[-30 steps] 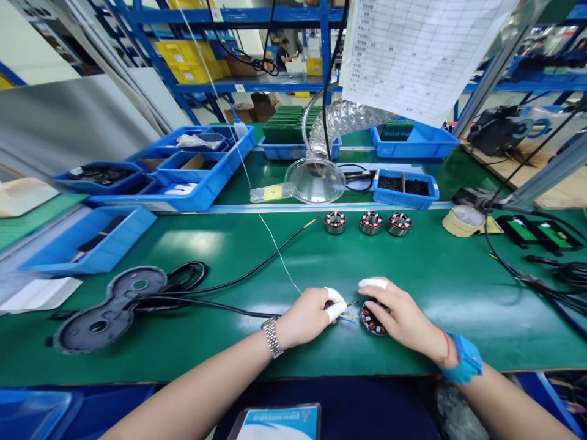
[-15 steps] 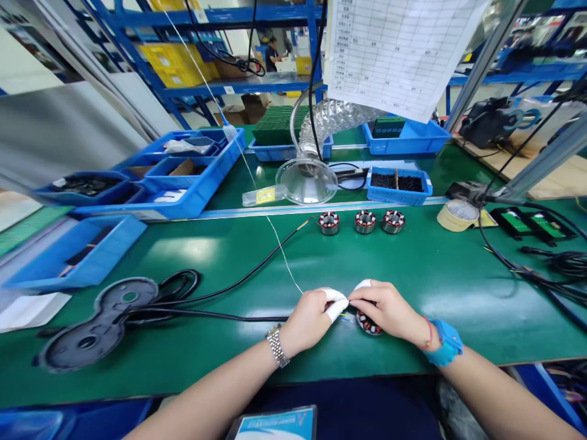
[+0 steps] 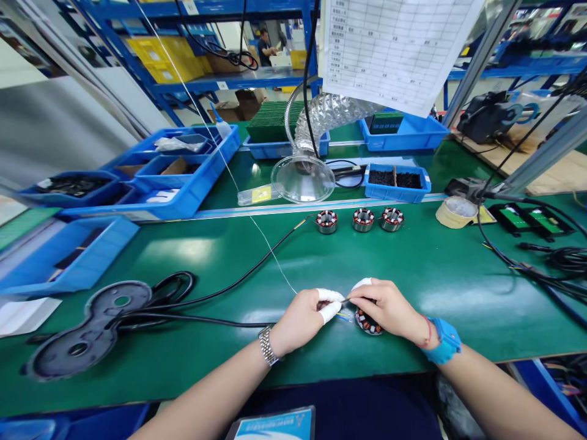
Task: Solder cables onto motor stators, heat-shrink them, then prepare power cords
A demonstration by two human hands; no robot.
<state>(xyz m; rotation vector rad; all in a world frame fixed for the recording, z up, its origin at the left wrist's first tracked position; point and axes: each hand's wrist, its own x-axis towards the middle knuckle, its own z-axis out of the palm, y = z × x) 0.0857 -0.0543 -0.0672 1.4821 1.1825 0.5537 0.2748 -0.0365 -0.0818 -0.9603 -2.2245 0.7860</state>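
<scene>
Just left of a stator [image 3: 368, 322], my left hand [image 3: 305, 318] is closed, with white finger covers on the thumb and finger. A black cable [image 3: 238, 320] runs under it, and thin blue and yellow wires [image 3: 343, 317] stick out past the thumb. A thin whitish strand [image 3: 274, 256] comes down from above to this hand. My right hand [image 3: 387, 305] pinches a thin dark wire [image 3: 347, 300] at the left hand's fingertips; its palm partly covers the stator. The cable's other end lies at a grey figure-eight housing [image 3: 98, 318] on the left.
Three more stators [image 3: 363, 220] stand in a row ahead, one beside a cable end. Behind them are a clear fume funnel [image 3: 303, 180] and a blue bin [image 3: 397, 183] of small black parts. Blue trays [image 3: 183, 205] stand left; a tape roll [image 3: 456, 212] and black cables [image 3: 545, 284] lie right.
My fingertips have drawn slightly apart, and a short length of dark wire now shows between them. The left hand has shifted a little left; the view has shifted slightly.
</scene>
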